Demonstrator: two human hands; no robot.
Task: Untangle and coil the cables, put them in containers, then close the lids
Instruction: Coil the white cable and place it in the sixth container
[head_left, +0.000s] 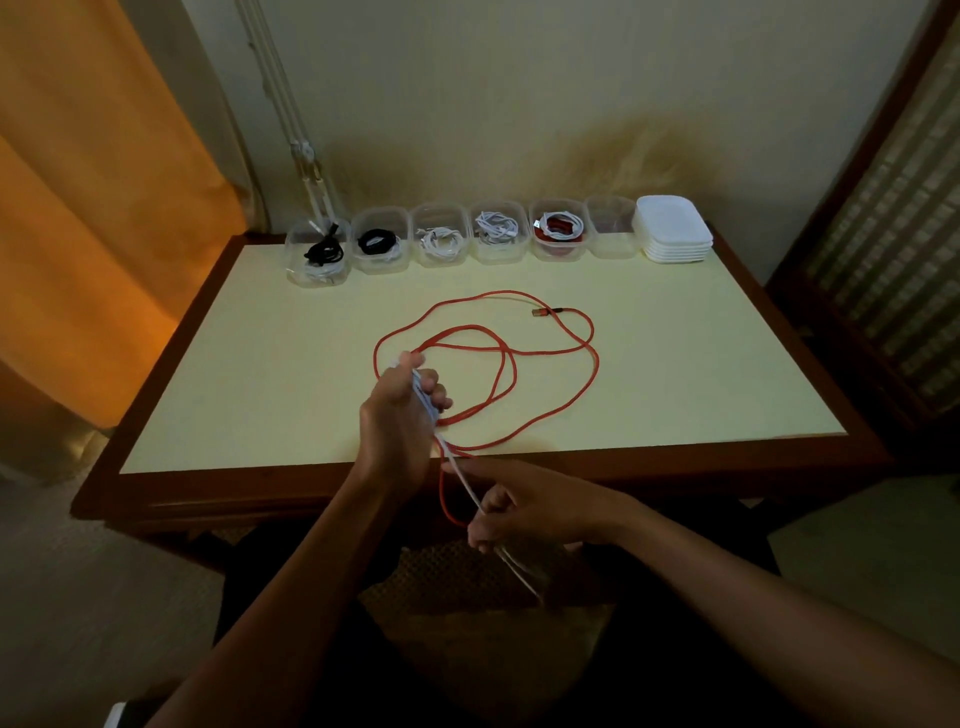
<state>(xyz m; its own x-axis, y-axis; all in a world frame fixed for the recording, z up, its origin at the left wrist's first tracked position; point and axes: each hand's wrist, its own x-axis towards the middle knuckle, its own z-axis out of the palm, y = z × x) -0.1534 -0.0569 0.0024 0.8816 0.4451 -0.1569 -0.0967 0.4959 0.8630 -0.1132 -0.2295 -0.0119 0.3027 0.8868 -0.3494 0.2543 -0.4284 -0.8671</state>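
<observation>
White cable runs taut between both hands at the table's near edge, left hand gripping its coils, right hand pinching the strand. Red cable sprawls behind; containers, lids beyond.

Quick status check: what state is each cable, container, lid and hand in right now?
Red braided cable: uncoiled, sprawled in loose loops on table.
Thin white cable: stretched between both hands.
Left hand: grips white cable.
Right hand: pinches white cable.
Six clear plastic containers: open; five hold coiled cables, rightmost looks empty.
White lids: stacked, unused.
</observation>
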